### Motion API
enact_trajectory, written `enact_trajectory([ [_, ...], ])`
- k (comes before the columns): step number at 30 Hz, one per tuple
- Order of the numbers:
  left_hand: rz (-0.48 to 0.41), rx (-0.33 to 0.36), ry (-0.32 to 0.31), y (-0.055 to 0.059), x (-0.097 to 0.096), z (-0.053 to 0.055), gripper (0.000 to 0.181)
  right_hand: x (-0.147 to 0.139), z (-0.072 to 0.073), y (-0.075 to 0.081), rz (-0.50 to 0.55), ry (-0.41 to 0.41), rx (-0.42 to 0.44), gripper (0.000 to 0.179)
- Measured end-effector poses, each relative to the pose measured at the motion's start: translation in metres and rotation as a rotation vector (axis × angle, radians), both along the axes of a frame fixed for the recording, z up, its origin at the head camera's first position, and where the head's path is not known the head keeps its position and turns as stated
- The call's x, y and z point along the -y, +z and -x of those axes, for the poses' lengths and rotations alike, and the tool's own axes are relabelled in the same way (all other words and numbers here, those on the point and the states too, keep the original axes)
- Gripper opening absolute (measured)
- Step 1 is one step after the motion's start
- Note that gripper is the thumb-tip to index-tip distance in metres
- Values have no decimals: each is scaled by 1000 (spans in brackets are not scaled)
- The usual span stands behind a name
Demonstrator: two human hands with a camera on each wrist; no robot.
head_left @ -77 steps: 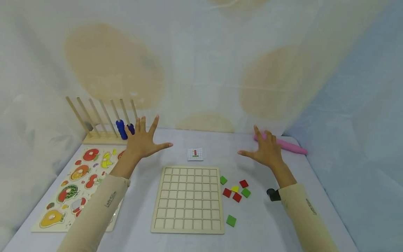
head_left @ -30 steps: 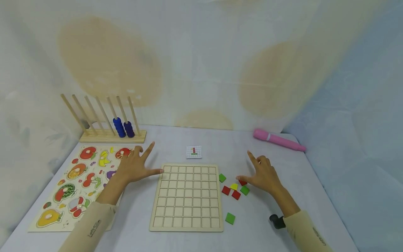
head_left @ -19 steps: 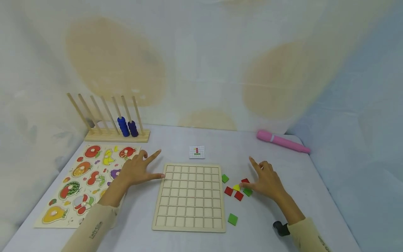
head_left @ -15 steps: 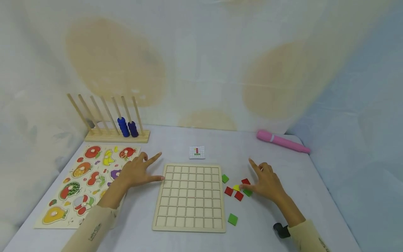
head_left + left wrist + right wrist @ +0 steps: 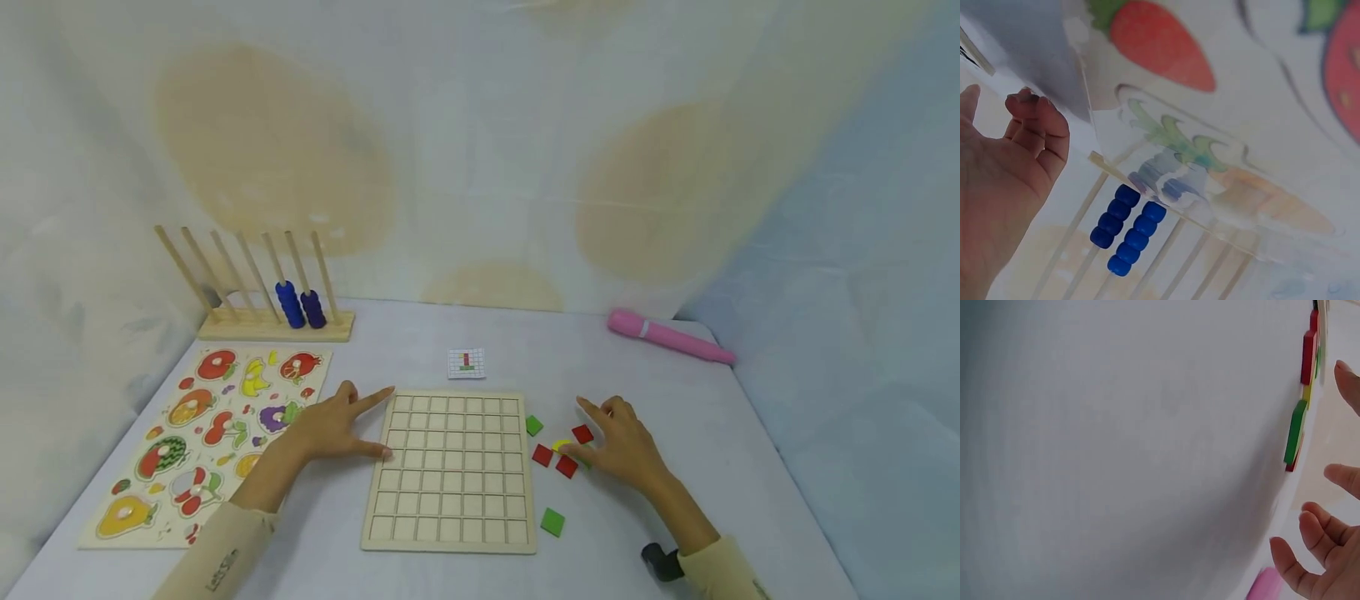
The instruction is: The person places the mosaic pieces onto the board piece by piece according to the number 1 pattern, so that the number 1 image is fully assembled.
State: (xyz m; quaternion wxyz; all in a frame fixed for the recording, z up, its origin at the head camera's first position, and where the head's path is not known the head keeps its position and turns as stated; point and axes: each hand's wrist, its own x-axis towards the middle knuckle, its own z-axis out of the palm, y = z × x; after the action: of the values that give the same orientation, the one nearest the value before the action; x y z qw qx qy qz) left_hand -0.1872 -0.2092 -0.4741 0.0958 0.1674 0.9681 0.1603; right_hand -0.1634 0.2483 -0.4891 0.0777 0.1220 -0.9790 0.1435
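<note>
A wooden grid board [image 5: 453,471] lies flat on the white table, its cells bare. At its left edge is my left hand [image 5: 326,429], thumb and index finger stretched apart with their tips right at the rim; the other fingers are bent. My right hand [image 5: 624,446] hovers over loose square tiles beside the board, thumb and index spread, nothing between them. Around it lie red tiles [image 5: 566,466], a yellow tile [image 5: 559,445] partly behind the thumb, and green tiles [image 5: 552,522], one mostly hidden by the hand. In the right wrist view, the fingers stay apart from the green tile [image 5: 1295,432].
A small pattern card [image 5: 467,363] lies beyond the board. At left are a fruit puzzle board [image 5: 168,500] and a peg stand [image 5: 273,327] with blue beads [image 5: 289,305]. Back right lies a pink stick-shaped object [image 5: 671,337]. Cloth walls [image 5: 480,167] enclose the table.
Both hands have come down from raised, spread poses: the left to the board's left edge, the right over the tiles. The right thumb and index have drawn somewhat closer together. Board and tiles stay put.
</note>
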Motion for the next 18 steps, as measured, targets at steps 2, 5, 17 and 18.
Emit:
enact_trajectory([
  [2,-18,15,-8,0,1,-1,105,4,-1,-1,1,17,-10,76],
  [5,-40,21,-21,0,2,-2,104,9,-3,0,-3,30,-17,68],
  [17,-50,0,-39,-6,3,0,103,16,-12,-2,-3,38,-53,45],
  [18,-52,-5,-42,-7,2,0,103,16,-13,-3,3,38,-62,43],
])
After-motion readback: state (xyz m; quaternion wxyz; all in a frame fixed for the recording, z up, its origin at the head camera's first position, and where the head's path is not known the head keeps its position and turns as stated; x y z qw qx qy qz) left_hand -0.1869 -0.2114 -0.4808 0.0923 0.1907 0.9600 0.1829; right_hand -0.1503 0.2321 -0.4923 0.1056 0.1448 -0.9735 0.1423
